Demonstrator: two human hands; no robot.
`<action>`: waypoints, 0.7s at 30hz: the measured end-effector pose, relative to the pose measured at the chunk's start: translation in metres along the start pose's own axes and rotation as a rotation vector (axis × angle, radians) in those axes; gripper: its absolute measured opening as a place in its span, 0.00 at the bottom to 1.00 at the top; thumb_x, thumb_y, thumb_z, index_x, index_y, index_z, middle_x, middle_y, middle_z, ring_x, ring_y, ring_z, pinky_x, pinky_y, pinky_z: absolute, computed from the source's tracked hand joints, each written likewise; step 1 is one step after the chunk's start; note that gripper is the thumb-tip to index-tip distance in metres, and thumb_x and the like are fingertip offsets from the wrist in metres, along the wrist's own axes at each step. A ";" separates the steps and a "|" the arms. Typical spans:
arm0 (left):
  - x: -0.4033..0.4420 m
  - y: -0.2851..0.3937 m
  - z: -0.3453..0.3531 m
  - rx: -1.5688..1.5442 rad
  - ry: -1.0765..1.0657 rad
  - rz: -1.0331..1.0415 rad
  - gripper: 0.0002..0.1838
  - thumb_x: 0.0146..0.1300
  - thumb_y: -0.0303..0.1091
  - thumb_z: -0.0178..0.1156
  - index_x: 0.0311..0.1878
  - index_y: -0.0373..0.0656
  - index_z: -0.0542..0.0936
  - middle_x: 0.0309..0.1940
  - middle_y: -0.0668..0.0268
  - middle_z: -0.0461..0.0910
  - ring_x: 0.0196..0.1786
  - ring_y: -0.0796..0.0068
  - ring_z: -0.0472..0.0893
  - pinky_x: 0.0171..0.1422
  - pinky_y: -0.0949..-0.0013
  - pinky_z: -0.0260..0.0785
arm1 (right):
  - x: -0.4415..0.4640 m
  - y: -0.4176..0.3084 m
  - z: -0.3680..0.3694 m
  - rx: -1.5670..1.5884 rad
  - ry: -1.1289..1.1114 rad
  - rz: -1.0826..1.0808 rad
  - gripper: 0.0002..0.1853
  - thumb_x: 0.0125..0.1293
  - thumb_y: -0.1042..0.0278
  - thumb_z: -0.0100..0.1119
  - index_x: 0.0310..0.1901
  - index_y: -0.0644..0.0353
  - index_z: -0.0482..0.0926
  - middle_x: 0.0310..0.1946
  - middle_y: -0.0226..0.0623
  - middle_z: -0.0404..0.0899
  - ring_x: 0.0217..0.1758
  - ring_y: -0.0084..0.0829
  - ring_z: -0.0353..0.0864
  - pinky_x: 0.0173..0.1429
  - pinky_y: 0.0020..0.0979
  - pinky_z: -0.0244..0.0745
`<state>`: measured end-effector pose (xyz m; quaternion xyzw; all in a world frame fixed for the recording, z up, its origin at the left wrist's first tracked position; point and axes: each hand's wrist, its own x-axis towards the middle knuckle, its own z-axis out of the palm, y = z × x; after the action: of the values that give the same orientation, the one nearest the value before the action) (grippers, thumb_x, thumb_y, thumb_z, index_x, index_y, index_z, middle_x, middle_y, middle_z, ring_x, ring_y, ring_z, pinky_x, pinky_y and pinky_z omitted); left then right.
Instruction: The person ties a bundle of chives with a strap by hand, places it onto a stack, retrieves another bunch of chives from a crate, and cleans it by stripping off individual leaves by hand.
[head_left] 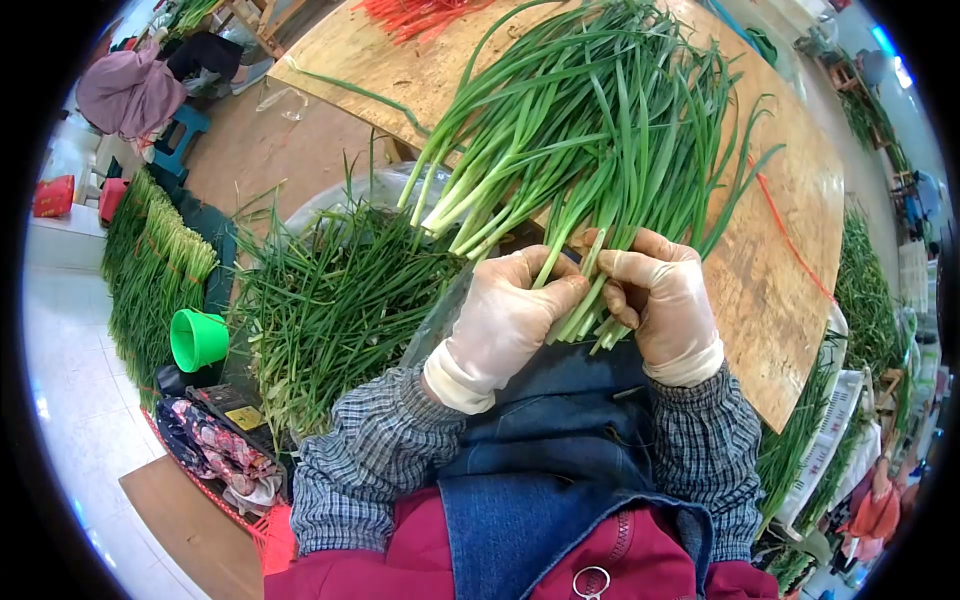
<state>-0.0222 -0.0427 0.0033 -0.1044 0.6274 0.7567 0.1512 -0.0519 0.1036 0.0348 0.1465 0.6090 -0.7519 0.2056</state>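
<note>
A large pile of garlic chives (600,120) lies on the wooden table, its pale stem ends facing me. My left hand (510,315), in a thin whitish glove, is closed with thumb and forefinger pinching chive stems near their lower ends. My right hand (665,300), gloved likewise and stained at the fingertips, is closed around the same small bunch from the other side. The held stems (580,320) stick out below my fingers over my denim apron (560,410). Their leaves run up into the pile.
A heap of loose green leaves (330,310) lies left of the wooden table (790,300). Red ties (420,12) sit at its far edge. Bundled chives (160,270) and a green bucket (198,340) stand farther left. Another person (135,90) is at the upper left.
</note>
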 end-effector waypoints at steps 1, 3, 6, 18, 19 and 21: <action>0.001 -0.003 0.001 0.140 0.040 0.063 0.06 0.57 0.27 0.60 0.35 0.35 0.77 0.27 0.68 0.78 0.29 0.83 0.75 0.33 0.79 0.67 | 0.000 0.001 0.001 -0.052 0.045 -0.031 0.09 0.54 0.76 0.54 0.37 0.69 0.78 0.24 0.33 0.78 0.15 0.14 0.65 0.16 0.15 0.55; 0.002 -0.012 0.002 0.468 0.143 0.336 0.05 0.56 0.26 0.60 0.33 0.36 0.76 0.23 0.64 0.78 0.26 0.75 0.78 0.30 0.74 0.68 | 0.000 0.004 -0.001 -0.092 0.110 -0.110 0.08 0.55 0.76 0.58 0.36 0.68 0.78 0.22 0.32 0.77 0.14 0.13 0.64 0.16 0.14 0.54; -0.001 -0.009 0.010 0.843 0.244 0.680 0.05 0.54 0.25 0.59 0.33 0.37 0.74 0.21 0.56 0.76 0.23 0.61 0.78 0.27 0.66 0.69 | -0.006 -0.003 0.003 -0.116 0.153 -0.115 0.08 0.55 0.74 0.61 0.36 0.67 0.78 0.22 0.31 0.76 0.13 0.12 0.62 0.16 0.14 0.53; -0.059 -0.025 -0.093 1.229 0.266 0.674 0.09 0.49 0.20 0.57 0.34 0.42 0.74 0.21 0.58 0.74 0.20 0.61 0.76 0.24 0.64 0.68 | -0.003 -0.011 -0.017 -0.015 0.148 -0.249 0.06 0.55 0.77 0.57 0.35 0.68 0.76 0.20 0.33 0.76 0.11 0.14 0.65 0.13 0.14 0.55; -0.078 -0.031 -0.127 1.332 0.350 0.491 0.07 0.50 0.20 0.57 0.33 0.42 0.75 0.21 0.58 0.75 0.21 0.59 0.77 0.25 0.64 0.69 | -0.004 -0.013 -0.021 0.044 0.148 -0.252 0.06 0.56 0.78 0.56 0.35 0.68 0.76 0.20 0.33 0.76 0.11 0.14 0.65 0.12 0.14 0.54; -0.108 -0.051 -0.192 1.717 0.437 0.395 0.04 0.51 0.23 0.53 0.30 0.42 0.72 0.15 0.60 0.71 0.16 0.59 0.74 0.19 0.61 0.65 | -0.008 -0.016 -0.024 0.108 0.165 -0.277 0.05 0.57 0.78 0.55 0.36 0.67 0.76 0.20 0.33 0.76 0.11 0.14 0.64 0.11 0.14 0.53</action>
<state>0.0910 -0.2331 -0.0425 0.0126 0.9969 0.0041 -0.0777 -0.0534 0.1311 0.0468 0.1332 0.5968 -0.7902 0.0412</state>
